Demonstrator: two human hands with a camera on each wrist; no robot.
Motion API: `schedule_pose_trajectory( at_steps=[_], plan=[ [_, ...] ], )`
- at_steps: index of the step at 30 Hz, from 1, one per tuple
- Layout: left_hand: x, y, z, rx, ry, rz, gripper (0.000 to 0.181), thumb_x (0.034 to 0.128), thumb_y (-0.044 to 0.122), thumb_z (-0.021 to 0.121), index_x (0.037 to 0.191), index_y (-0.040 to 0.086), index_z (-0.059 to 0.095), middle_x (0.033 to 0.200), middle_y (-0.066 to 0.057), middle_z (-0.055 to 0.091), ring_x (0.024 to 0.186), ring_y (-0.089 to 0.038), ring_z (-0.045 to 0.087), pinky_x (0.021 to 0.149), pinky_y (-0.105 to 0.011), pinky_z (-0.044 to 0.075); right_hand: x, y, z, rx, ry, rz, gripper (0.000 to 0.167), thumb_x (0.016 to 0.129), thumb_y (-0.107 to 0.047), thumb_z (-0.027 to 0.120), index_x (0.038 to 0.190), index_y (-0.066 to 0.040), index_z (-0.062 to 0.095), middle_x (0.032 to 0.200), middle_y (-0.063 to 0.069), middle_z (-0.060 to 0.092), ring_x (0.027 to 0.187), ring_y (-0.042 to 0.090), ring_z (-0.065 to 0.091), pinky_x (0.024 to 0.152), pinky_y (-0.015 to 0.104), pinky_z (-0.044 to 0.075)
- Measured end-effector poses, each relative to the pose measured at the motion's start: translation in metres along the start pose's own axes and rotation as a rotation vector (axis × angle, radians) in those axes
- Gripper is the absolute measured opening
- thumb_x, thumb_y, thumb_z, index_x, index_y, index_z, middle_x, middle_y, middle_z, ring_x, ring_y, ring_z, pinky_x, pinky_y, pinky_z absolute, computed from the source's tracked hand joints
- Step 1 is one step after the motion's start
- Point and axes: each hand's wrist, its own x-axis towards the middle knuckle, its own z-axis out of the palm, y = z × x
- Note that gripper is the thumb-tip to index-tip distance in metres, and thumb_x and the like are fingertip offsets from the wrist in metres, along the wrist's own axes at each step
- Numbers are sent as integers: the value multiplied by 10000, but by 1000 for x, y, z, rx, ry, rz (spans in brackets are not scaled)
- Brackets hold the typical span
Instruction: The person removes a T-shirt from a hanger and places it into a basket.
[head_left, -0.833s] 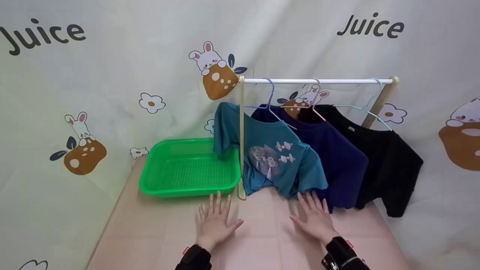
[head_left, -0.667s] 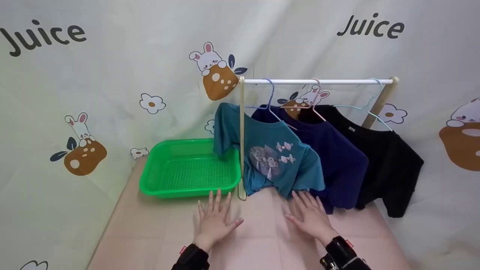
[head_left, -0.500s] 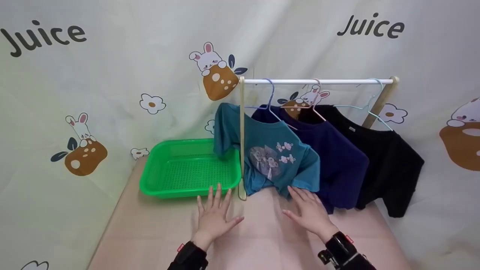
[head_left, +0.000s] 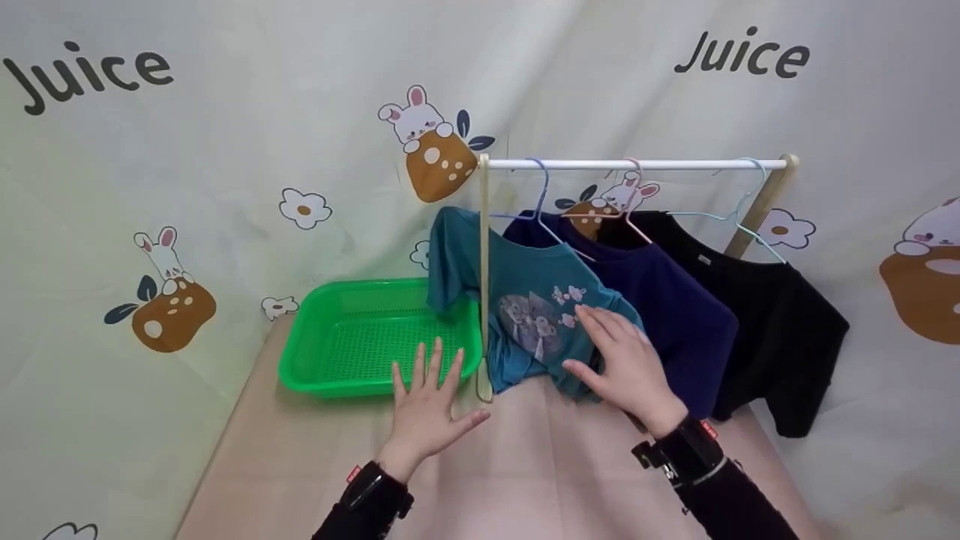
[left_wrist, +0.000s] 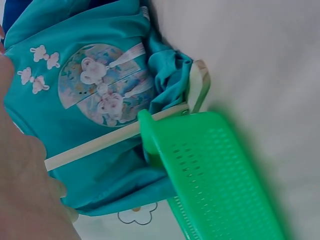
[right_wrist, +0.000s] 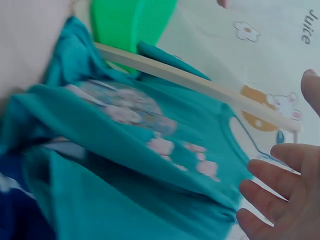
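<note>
A teal T-shirt (head_left: 525, 300) with a round printed picture hangs on a blue hanger (head_left: 541, 196) at the near end of a small rack. My right hand (head_left: 626, 367) hovers in front of its right sleeve with fingers extended, holding nothing. In the right wrist view that hand's fingers (right_wrist: 272, 187) are spread beside the shirt's shoulder. My left hand (head_left: 426, 416) has its fingers spread and holds nothing. Its fingertips overlap the front rim of a green plastic basket (head_left: 379, 386) in the head view; whether they touch it I cannot tell.
The rack has a white rod (head_left: 675, 164) and wooden posts. Farther along hang a navy T-shirt (head_left: 682, 330) on a pink hanger and a black T-shirt (head_left: 787, 330) on a light blue hanger. A pinkish cloth (head_left: 517, 487) covers the table; a printed curtain (head_left: 247, 135) stands behind.
My right hand has risen from near the table to the front of the teal T-shirt's sleeve. My left hand has moved slightly forward and up toward the basket. The rack and basket stay put.
</note>
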Motion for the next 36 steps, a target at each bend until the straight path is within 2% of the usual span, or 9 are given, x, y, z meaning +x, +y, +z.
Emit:
schedule_pose_trajectory(
  at_steps=[8, 14, 22, 29, 36],
  plan=[
    [13, 5, -14, -4, 57, 18, 1023, 804, 809, 510, 1588, 208, 243, 1642, -146, 101, 1487, -414, 43, 1086, -717, -27, 32, 3, -17, -29, 87, -51, 776, 886, -523, 684, 1497, -107, 449, 1459, 137, 498, 1336, 333, 433, 1090, 524, 324],
    [22, 7, -22, -26, 86, 15, 1024, 809, 811, 493, 1591, 204, 232, 1644, -143, 87, 1490, -397, -3, 1088, -707, -51, 53, 5, -19, -35, 58, -9, 802, 904, -559, 642, 1520, -104, 404, 1486, 158, 461, 1362, 339, 397, 1119, 520, 283],
    [30, 13, -18, -41, 149, 24, 992, 815, 753, 570, 1584, 208, 261, 1633, -141, 166, 1488, -401, 56, 1088, -715, -17, 83, 9, -20, 5, 6, 86, 775, 935, -509, 630, 1539, -105, 361, 1494, 178, 435, 1370, 349, 373, 1125, 541, 270],
    [35, 15, -10, -49, 155, 26, 955, 838, 747, 548, 1581, 216, 271, 1614, -143, 234, 1482, -402, 103, 1097, -710, 54, 113, 11, -15, 104, -46, 167, 688, 988, -376, 603, 1543, -70, 334, 1490, 190, 430, 1380, 351, 356, 1120, 498, 295],
    [38, 14, -5, -82, 166, 18, 921, 855, 718, 559, 1564, 181, 320, 1599, -143, 272, 1471, -410, 152, 1098, -705, 86, 142, 9, -11, 192, -86, 194, 571, 1012, -298, 581, 1491, -32, 421, 1426, 181, 514, 1334, 350, 426, 1106, 461, 325]
  ],
)
